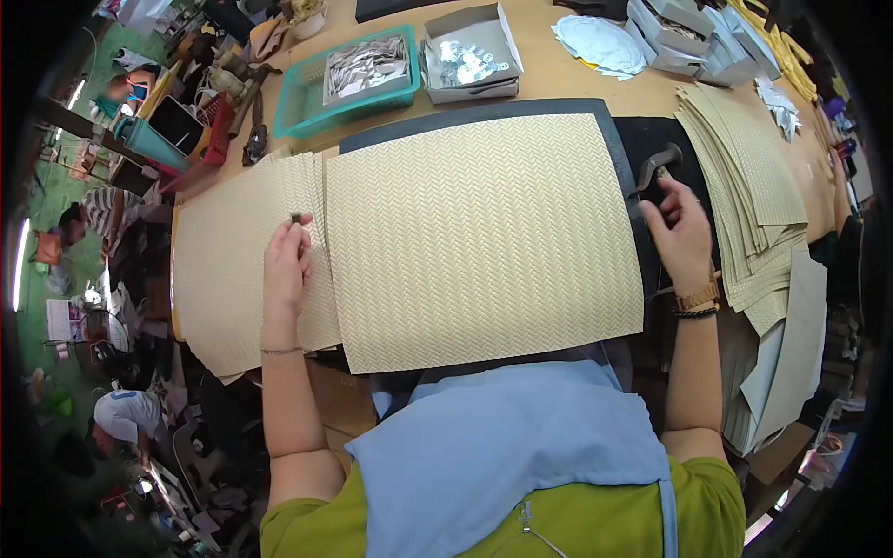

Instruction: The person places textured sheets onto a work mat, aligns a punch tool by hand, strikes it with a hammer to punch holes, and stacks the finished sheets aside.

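Note:
A large cream sheet with a woven herringbone texture [484, 242] lies in front of me, over a dark board [606, 126] whose edge shows along the top and right. To its left, my left hand [288, 260] is closed, pinching a small dark piece [296, 219] at the fingertips; its kind is too small to tell. At the sheet's right edge, my right hand [684, 232] is curled at a hammer [659, 166] with a curved metal head. The fingers seem to be round its handle, which is mostly hidden.
More textured sheets [233, 270] are layered at left, and a stack [744, 186] stands at right. Behind are a teal basket [298, 102] with a box of small pale strips and a grey box [473, 88] of shiny metal pieces. A person in a white cap [126, 414] sits at far left.

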A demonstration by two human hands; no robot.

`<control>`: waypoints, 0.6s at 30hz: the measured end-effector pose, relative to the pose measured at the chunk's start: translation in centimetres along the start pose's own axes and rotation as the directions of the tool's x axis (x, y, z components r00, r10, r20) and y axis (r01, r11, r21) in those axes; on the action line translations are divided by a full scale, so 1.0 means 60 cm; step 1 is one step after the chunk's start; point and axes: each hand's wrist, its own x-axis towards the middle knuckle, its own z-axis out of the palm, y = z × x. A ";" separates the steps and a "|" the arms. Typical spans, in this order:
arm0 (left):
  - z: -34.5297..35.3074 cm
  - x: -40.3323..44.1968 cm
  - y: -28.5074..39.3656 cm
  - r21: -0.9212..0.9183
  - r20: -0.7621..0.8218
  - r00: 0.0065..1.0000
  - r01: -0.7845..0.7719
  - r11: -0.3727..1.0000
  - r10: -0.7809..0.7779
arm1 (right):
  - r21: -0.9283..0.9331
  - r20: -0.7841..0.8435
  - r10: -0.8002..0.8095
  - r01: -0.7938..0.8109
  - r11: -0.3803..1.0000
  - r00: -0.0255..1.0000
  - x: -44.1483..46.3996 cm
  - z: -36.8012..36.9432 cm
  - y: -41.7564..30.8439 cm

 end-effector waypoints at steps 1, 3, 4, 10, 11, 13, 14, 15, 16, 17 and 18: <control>0.004 0.004 0.014 -0.164 0.042 0.999 0.022 0.986 -0.016 | -0.130 -0.074 -0.101 0.091 0.987 0.992 0.002 -0.009 0.028; 0.050 0.013 0.037 -0.149 0.051 0.996 -0.068 0.987 0.076 | -0.329 -0.121 -0.195 0.146 0.933 0.973 0.001 -0.018 0.081; 0.081 0.022 0.047 -0.143 0.055 0.991 -0.116 0.983 0.125 | -0.392 -0.111 -0.178 0.121 0.912 0.978 -0.008 -0.021 0.103; 0.232 0.109 0.054 -0.232 0.069 0.823 -0.536 0.812 0.563 | -0.469 -0.094 -0.163 0.101 0.878 0.982 -0.020 -0.018 0.093; 0.251 0.121 0.047 -0.276 0.069 0.801 -0.558 0.783 0.595 | -0.467 -0.102 -0.155 0.090 0.880 0.983 -0.020 -0.018 0.093; 0.278 0.135 0.034 -0.196 0.072 0.804 -0.569 0.798 0.591 | -0.460 -0.097 -0.150 0.089 0.883 0.984 -0.023 -0.017 0.096; 0.288 0.141 0.029 -0.157 0.072 0.801 -0.579 0.800 0.594 | -0.456 -0.100 -0.153 0.091 0.885 0.983 -0.020 -0.017 0.098; 0.293 0.143 0.022 -0.139 0.061 0.806 -0.577 0.805 0.588 | -0.464 -0.106 -0.168 0.100 0.880 0.980 -0.018 -0.017 0.100; 0.295 0.144 0.014 -0.134 0.057 0.811 -0.572 0.809 0.582 | -0.471 -0.112 -0.180 0.108 0.876 0.977 -0.019 -0.016 0.102; 0.296 0.144 0.005 -0.127 0.052 0.817 -0.565 0.815 0.574 | -0.478 -0.115 -0.192 0.115 0.871 0.975 -0.019 -0.015 0.103; 0.297 0.143 0.001 -0.121 0.048 0.823 -0.557 0.822 0.565 | -0.471 -0.116 -0.192 0.117 0.874 0.975 -0.018 -0.015 0.102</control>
